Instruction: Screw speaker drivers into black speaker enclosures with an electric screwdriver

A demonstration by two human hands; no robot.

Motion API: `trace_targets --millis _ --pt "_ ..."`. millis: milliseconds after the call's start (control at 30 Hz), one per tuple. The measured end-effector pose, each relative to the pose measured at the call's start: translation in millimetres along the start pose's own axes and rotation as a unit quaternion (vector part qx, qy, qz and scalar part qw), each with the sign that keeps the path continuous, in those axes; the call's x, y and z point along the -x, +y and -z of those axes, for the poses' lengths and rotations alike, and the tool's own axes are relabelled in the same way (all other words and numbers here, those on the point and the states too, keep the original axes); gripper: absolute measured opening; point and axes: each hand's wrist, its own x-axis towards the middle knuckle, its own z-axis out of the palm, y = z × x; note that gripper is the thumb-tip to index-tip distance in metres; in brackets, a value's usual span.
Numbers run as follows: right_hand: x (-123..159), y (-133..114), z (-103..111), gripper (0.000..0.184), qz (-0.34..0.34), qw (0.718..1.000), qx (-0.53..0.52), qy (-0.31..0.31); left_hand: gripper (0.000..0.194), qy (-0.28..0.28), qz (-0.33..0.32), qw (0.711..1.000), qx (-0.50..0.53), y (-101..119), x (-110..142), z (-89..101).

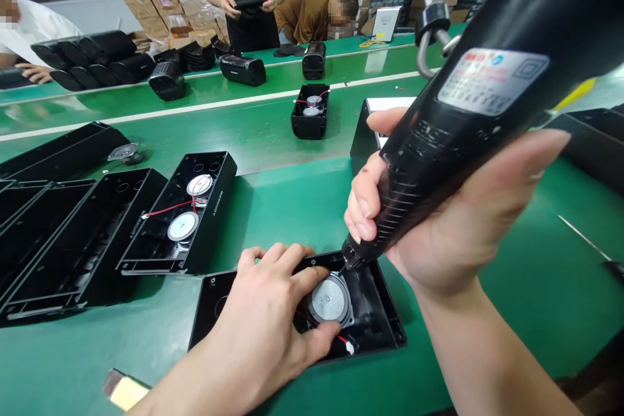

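My right hand [429, 221] grips a black electric screwdriver [487, 84], tilted with its tip down at the top rim of a round silver speaker driver [330, 299]. That driver sits inside an open black speaker housing [385, 318] lying on the green bench near me. My left hand [263, 318] lies flat over the housing's left half, thumb and fingers around the driver. A red wire with a white plug [347, 342] runs out below the driver.
Left of me lies another open housing [185, 214] with two drivers and red wires, beside several empty black shells [58, 240]. A further housing [310, 110] sits on the conveyor. Finished speakers [97, 58] and people stand at the back. A box [363, 136] stands behind my right hand.
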Motion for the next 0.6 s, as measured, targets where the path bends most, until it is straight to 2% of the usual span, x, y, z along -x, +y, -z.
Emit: trace_targets --millis 200,367,600 --pt "-0.3 5.1 1.6 0.062 -0.009 1.000 -0.017 0.002 0.037 -0.001 0.009 1.000 0.013 0.1 -1.3 0.3" --pt "0.2 12.1 5.6 0.065 0.001 0.999 -0.018 -0.034 0.038 0.001 0.013 1.000 0.019 0.4 -1.3 1.3" --pt "8.4 21.9 7.2 0.064 -0.010 0.989 -0.047 -0.140 0.032 -0.001 -0.001 0.999 0.036 0.3 -0.7 2.5"
